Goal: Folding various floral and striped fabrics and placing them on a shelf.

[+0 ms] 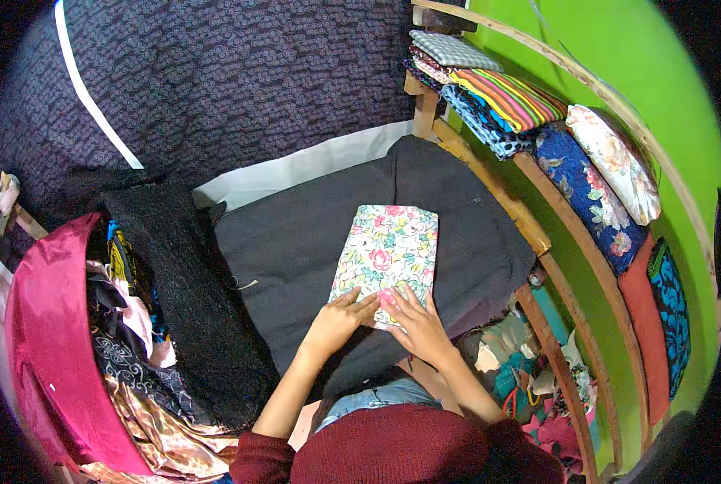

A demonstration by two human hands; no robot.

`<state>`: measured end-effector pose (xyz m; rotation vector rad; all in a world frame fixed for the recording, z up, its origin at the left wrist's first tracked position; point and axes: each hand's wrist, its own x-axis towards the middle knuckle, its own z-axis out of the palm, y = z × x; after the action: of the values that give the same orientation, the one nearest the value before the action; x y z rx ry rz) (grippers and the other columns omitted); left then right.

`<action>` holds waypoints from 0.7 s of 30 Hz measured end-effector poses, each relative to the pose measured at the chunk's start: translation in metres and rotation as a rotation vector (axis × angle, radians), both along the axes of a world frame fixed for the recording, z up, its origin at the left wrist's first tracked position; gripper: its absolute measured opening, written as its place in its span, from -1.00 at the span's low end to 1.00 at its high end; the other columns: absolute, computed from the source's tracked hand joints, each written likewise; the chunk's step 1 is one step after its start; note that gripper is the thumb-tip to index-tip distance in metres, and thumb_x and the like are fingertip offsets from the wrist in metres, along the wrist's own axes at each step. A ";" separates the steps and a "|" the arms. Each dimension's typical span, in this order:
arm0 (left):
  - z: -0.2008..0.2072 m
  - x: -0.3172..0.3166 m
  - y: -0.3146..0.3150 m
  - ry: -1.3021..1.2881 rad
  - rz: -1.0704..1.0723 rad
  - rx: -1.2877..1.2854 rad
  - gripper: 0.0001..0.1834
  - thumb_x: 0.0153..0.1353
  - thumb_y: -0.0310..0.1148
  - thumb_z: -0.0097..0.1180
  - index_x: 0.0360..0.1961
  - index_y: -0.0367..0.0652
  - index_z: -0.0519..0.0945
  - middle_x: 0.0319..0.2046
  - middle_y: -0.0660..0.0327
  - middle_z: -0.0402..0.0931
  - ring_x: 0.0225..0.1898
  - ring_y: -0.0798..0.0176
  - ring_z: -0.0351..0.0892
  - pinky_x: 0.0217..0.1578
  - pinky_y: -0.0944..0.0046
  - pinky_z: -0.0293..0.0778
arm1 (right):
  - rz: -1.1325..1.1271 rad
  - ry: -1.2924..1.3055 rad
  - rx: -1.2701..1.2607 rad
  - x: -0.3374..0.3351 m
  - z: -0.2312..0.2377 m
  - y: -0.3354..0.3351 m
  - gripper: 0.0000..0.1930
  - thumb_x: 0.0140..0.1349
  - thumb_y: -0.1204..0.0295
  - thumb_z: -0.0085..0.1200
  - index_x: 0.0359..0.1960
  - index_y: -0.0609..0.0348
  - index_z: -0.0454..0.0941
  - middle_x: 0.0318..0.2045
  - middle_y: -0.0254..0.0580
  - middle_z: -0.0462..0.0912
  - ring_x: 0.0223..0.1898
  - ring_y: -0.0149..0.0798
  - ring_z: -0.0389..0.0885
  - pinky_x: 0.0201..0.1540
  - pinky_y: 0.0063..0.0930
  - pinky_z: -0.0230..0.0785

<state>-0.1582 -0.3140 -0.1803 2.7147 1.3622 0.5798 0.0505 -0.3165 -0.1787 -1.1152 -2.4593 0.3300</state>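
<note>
A folded piece of floral fabric [387, 244], white with pink, green and yellow flowers, lies flat on a black cloth [288, 234] that covers the work surface. My left hand [346, 321] rests on its near left corner, fingers stretched out. Beside it, my right hand [415, 324] lies flat on the near right part, fingers spread. The fingertips of both hands almost meet near the fabric's near edge. Neither hand grips the fabric; both press on it from above.
On the right, wooden shelf rails [574, 189] hold folded fabrics, among them a striped one [512, 98] and a blue floral one [590, 194]. Fabric scraps [550, 395] lie below. To the left hang a magenta satin cloth [58, 339] and a fuzzy black cloth [187, 298]. A patterned dark curtain [280, 81] hangs behind.
</note>
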 end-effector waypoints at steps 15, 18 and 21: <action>0.011 0.001 -0.027 -0.032 0.152 -0.174 -0.62 -0.01 -0.38 0.06 -0.08 -0.14 0.53 0.01 0.16 0.44 0.12 0.07 0.34 0.22 -0.14 -0.04 | 0.238 0.163 -0.421 0.060 0.016 0.019 -0.74 0.11 0.48 -0.04 -0.16 0.17 0.56 -0.03 -0.16 0.51 0.18 -0.12 0.29 0.29 0.00 -0.15; 0.027 0.033 -0.016 -0.274 0.335 -0.020 -0.63 0.09 -0.22 0.02 -0.13 -0.22 0.53 -0.10 0.06 0.50 0.02 0.01 0.42 0.18 -0.12 -0.01 | 0.022 0.428 -0.308 0.047 0.025 0.041 -0.79 0.15 0.52 -0.08 -0.23 0.25 0.57 -0.11 0.00 0.55 0.09 -0.03 0.39 0.22 -0.13 0.06; 0.009 0.058 0.002 -0.183 0.484 0.102 -0.37 0.11 -0.12 -0.04 0.10 -0.37 0.28 0.15 -0.09 0.21 0.21 -0.14 0.11 0.12 -0.38 -0.18 | 0.027 0.429 -0.117 0.016 0.034 0.063 -0.73 0.14 0.53 -0.10 -0.11 0.23 0.51 -0.01 0.02 0.48 0.16 0.03 0.28 0.23 -0.17 0.02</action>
<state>-0.1006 -0.3119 -0.1715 2.3194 1.9909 0.9206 0.0665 -0.2530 -0.1445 -0.9405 -2.0966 0.6553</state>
